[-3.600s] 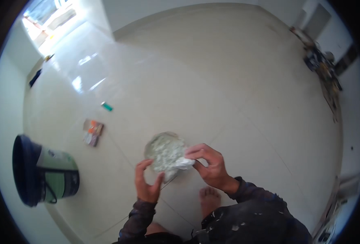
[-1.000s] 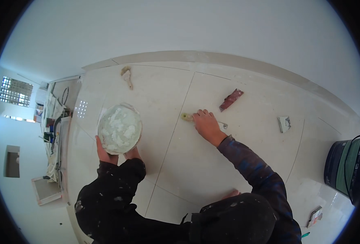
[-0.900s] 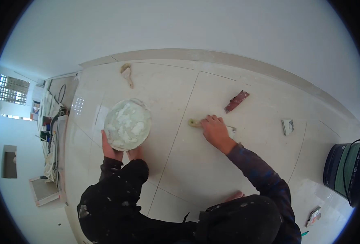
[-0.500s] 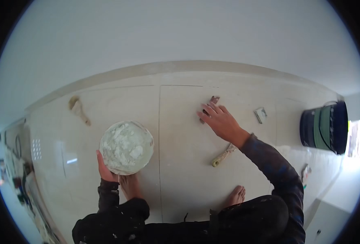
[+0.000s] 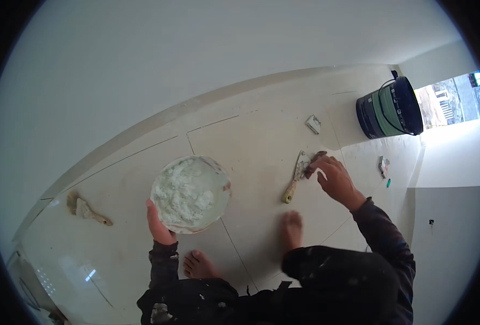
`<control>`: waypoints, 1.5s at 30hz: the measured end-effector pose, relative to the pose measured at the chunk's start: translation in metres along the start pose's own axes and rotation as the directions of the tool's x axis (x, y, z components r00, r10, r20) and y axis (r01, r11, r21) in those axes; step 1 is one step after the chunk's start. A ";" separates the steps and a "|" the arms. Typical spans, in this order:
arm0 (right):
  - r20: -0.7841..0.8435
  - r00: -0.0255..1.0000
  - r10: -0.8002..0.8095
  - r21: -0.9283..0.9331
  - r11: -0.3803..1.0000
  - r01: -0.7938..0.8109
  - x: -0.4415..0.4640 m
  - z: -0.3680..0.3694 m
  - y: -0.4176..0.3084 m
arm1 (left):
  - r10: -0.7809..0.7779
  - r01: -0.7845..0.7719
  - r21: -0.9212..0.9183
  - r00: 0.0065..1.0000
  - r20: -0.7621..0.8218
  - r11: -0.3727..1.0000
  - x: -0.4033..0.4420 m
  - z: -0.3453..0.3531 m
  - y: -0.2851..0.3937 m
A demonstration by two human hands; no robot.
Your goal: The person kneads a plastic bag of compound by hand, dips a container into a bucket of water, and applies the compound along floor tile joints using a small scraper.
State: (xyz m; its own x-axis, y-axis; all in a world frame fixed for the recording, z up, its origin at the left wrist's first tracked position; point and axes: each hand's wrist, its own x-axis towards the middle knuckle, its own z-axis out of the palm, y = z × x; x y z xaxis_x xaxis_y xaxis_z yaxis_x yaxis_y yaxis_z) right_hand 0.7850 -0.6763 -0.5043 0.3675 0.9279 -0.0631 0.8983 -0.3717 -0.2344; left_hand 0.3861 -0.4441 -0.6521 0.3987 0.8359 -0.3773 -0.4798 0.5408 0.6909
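We've got our left hand [image 5: 161, 226] clamped on the bowl [image 5: 220, 183] of white clumps, left of centre, most fingers hidden. Right hand [image 5: 339, 183] covers part of the reddish strip [image 5: 312, 167]; can't tell if we're gripping it. Scraper [image 5: 292, 188] just beside. Farther: bucket [image 5: 385, 111], inside too dark.

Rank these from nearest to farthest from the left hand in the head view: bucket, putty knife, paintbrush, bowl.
1. Bowl: held in the left hand
2. Paintbrush: floor, left
3. Putty knife: floor, right of the bowl
4. Bucket: upper right
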 end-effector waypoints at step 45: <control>-0.273 0.860 -0.430 0.058 0.885 0.461 0.168 0.111 -0.002 | -0.183 0.176 -0.082 0.979 -0.087 0.981 -0.039 0.002 -0.008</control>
State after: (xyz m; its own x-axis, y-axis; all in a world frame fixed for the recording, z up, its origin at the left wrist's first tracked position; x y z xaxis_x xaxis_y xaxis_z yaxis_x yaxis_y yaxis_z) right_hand 0.8185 -0.5169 -0.6221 -0.0047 0.9503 0.3113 0.9508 0.1007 -0.2931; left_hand 0.3762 -0.4815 -0.6419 0.4102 0.7277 -0.5497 -0.4646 0.6854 0.5606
